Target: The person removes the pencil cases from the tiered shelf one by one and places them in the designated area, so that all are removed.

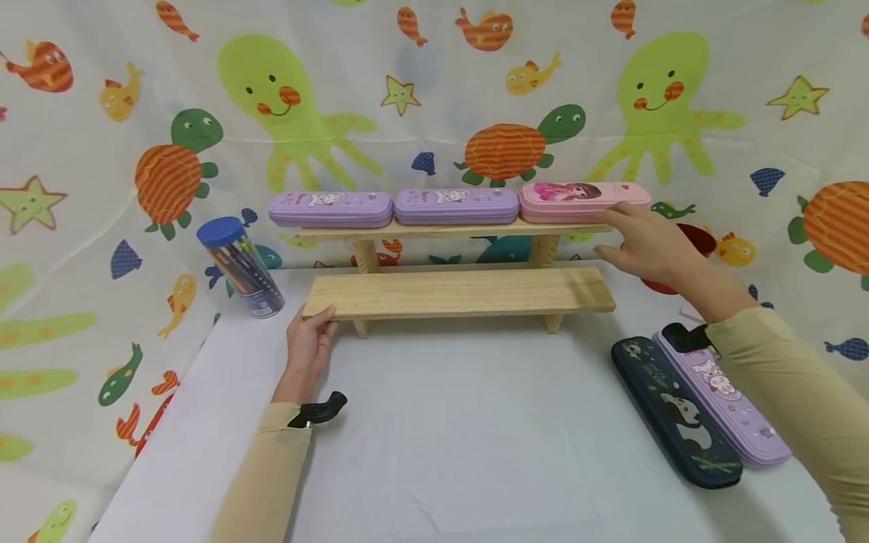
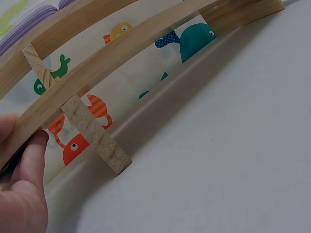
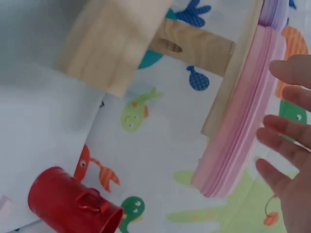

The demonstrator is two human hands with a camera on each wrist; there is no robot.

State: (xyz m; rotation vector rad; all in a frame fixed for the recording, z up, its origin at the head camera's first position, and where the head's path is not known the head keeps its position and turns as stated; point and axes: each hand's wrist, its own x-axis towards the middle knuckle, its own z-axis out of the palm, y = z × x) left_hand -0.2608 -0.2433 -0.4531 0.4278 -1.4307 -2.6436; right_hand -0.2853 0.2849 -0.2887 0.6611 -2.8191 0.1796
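A two-tier wooden shelf [image 1: 468, 292] stands at the back of the white table. My left hand [image 1: 308, 348] grips the left front corner of its lower board, with the thumb on top and fingers beneath. On the upper board, a pink pencil case [image 1: 570, 193] with a doll picture lies at the right end. Beside it are two lilac pencil cases, a middle one [image 1: 456, 207] and a left one [image 1: 330, 210]. My right hand [image 1: 648, 245] is at the pink case's right end, its fingers extended and spread with fingertips right by the case in the right wrist view.
A dark panda pencil case [image 1: 675, 411] and another lilac case [image 1: 729, 400] lie side by side under my right forearm. A red metal cup [image 3: 73, 201] stands behind my right hand. At the back left leans a blue-lidded clear jar [image 1: 241, 268] of pencils. A sea-animal cloth [image 1: 421, 98] hangs behind.
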